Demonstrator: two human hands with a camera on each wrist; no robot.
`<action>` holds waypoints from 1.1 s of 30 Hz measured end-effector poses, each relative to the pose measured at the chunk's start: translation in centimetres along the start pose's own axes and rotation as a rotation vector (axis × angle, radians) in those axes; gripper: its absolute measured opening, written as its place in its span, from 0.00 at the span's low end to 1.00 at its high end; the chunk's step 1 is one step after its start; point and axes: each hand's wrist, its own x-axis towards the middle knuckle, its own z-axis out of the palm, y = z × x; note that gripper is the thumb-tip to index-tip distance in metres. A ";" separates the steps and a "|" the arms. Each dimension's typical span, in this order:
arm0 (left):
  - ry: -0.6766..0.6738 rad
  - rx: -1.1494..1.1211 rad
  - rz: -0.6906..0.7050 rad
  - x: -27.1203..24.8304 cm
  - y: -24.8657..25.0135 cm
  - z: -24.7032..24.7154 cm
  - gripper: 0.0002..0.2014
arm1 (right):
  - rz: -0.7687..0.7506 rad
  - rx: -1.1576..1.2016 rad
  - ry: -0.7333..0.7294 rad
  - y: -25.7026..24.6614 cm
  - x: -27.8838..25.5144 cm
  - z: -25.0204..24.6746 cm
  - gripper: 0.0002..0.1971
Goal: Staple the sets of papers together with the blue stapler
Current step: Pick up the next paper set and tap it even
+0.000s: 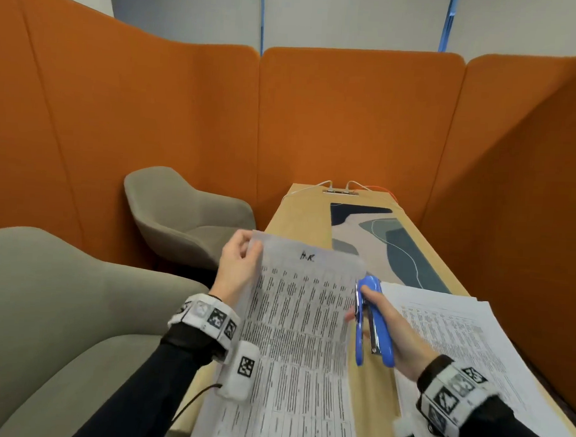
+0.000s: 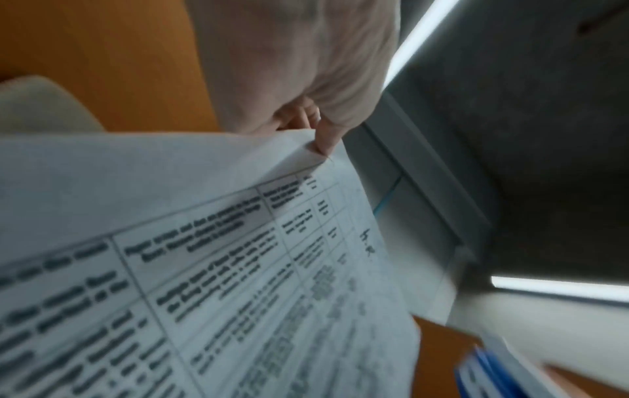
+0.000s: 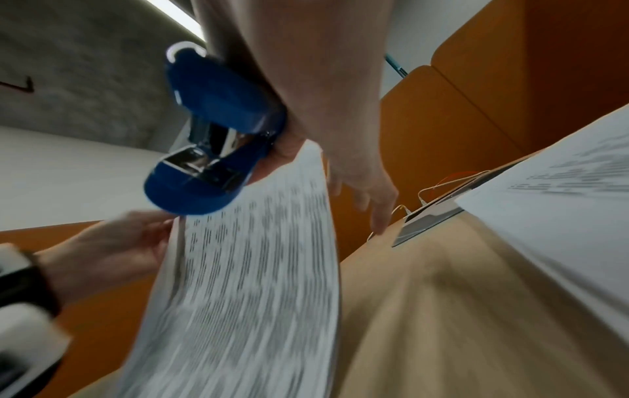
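Paper set lifted, blue stapler at its right edge

The left hand point(image 1: 240, 265) pinches the held paper set point(image 1: 294, 334) by its far left corner; the right hand point(image 1: 397, 335) grips the blue stapler point(image 1: 373, 321). A second paper stack point(image 1: 466, 345) lies right on the table point(image 1: 300, 212), 2 grey chairs point(image 1: 181, 213) left.

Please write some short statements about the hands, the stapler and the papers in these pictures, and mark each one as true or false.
1. The right hand holds the blue stapler. True.
2. The left hand lies flat on the table. False: it pinches the upper left corner of the held set of papers, raised above the table.
3. The stapler's mouth is clamped on a corner of the held set. False: the stapler sits at the set's right edge, with no paper visibly between its halves.
4. Another stack of papers lies on the table, to the right of the stapler. True.
5. Handwriting marks the top of the held set. True.
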 end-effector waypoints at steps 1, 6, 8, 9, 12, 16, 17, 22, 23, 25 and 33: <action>0.010 -0.091 -0.022 0.4 0.6 0.2 0.03 | 0.007 0.000 -0.003 0.3 -0.7 -0.4 0.22; 0.056 -0.318 -0.241 2.6 2.2 3.4 0.05 | -0.010 0.007 0.088 0.3 -2.6 -2.5 0.24; 0.034 -0.228 -0.352 3.1 1.5 6.1 0.14 | 0.006 -0.022 0.223 -0.3 -2.6 -4.5 0.24; -0.038 -0.155 -0.426 2.6 1.4 7.7 0.17 | 0.028 -0.030 0.283 -0.5 -2.5 -5.8 0.24; -0.429 0.006 -0.608 -0.9 1.2 12.7 0.14 | 0.109 -0.031 0.401 -0.9 -2.6 -11.0 0.23; -0.709 0.182 -0.612 -5.2 -0.2 18.4 0.04 | 0.230 -0.146 0.512 0.1 -2.8 -17.2 0.23; -0.736 0.216 -0.617 -5.8 -0.7 19.7 0.04 | 0.258 -0.186 0.538 0.4 -2.8 -18.2 0.23; -0.790 0.384 -0.576 -6.8 -1.9 23.4 0.11 | 0.347 -0.270 0.571 1.5 -2.6 -20.4 0.20; -0.794 0.420 -0.568 -6.7 -2.2 23.7 0.15 | 0.343 -0.280 0.572 1.6 -2.3 -20.5 0.21; -0.815 0.493 -0.547 -6.5 -2.1 23.9 0.18 | 0.359 -0.323 0.580 1.5 -1.8 -20.5 0.22; -0.809 0.485 -0.545 -5.9 -2.4 23.9 0.20 | 0.365 -0.808 0.715 1.0 -0.5 -19.8 0.37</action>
